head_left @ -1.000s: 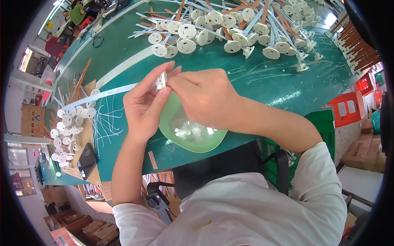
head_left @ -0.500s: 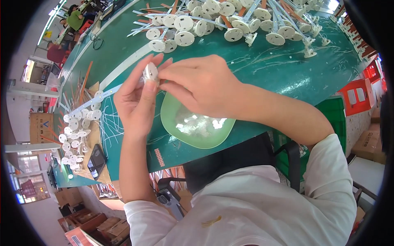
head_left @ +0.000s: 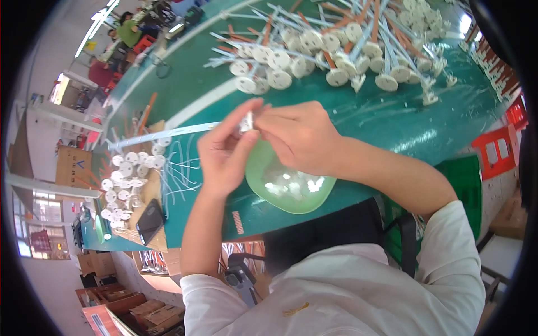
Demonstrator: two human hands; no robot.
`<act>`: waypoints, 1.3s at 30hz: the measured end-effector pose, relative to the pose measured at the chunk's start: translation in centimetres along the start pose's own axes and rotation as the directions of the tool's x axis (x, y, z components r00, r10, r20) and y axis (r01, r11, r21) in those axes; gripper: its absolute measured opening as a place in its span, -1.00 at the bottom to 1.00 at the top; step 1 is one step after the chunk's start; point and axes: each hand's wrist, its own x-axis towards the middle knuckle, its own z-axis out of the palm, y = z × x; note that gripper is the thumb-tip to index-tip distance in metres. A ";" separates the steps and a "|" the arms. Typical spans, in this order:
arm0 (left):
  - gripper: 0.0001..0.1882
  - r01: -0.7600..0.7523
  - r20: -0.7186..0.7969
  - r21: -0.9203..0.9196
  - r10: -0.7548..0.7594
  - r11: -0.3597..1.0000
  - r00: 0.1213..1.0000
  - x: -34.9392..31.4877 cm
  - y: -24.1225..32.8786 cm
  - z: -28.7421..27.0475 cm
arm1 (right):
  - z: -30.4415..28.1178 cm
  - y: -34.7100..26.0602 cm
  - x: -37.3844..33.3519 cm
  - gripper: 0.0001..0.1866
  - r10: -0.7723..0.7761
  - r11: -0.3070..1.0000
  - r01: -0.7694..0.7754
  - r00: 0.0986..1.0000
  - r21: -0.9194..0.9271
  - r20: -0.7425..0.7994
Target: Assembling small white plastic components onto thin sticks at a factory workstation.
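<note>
Green table (head_left: 403,120); both hands (head_left: 263,143) pinch small white part (head_left: 246,121), mostly hidden, above green bowl (head_left: 288,187).

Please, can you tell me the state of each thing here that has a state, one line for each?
left hand: raised, fingers pinching a small white part
right hand: raised, fingertips on the same part
green bowl: upright, small pale pieces inside
disc-and-rod parts: heaped loosely on the green table
phone: lying flat, screen dark

Left hand (head_left: 224,154) and right hand (head_left: 300,137) meet, fingertips pinched together.
</note>
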 end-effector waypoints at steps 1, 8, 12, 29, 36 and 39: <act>-0.55 0.032 0.008 0.024 -0.032 0.999 0.999 0.2 0.2 -0.2 | 0.3 0.4 0.0 -0.81 0.005 1.000 -0.005 1.000 -0.020 0.004; -0.68 0.143 -0.074 0.429 -0.123 0.892 0.990 2.8 4.4 -8.6 | -0.5 1.8 0.2 -0.81 -0.037 0.999 0.036 0.999 -0.028 -0.033; -0.67 0.358 -0.250 0.699 -0.257 0.619 0.933 2.5 8.3 -20.5 | -0.8 1.6 0.8 -0.85 0.034 0.999 -0.036 0.997 -0.017 -0.071; -0.29 0.543 -0.605 0.786 -0.186 -0.295 0.774 -4.8 7.3 -32.3 | -0.3 1.2 0.2 -0.90 0.015 1.000 -0.013 0.998 -0.028 0.058; -0.66 0.084 -0.063 0.983 0.129 -0.165 0.990 0.8 14.0 -13.5 | -0.1 1.2 0.1 -0.91 0.018 0.998 -0.013 0.997 -0.060 0.081; -0.65 -0.555 0.517 0.832 0.366 -0.001 0.774 1.0 17.2 -2.7 | 0.0 1.5 -0.1 -0.90 0.011 0.997 -0.006 0.997 -0.080 0.071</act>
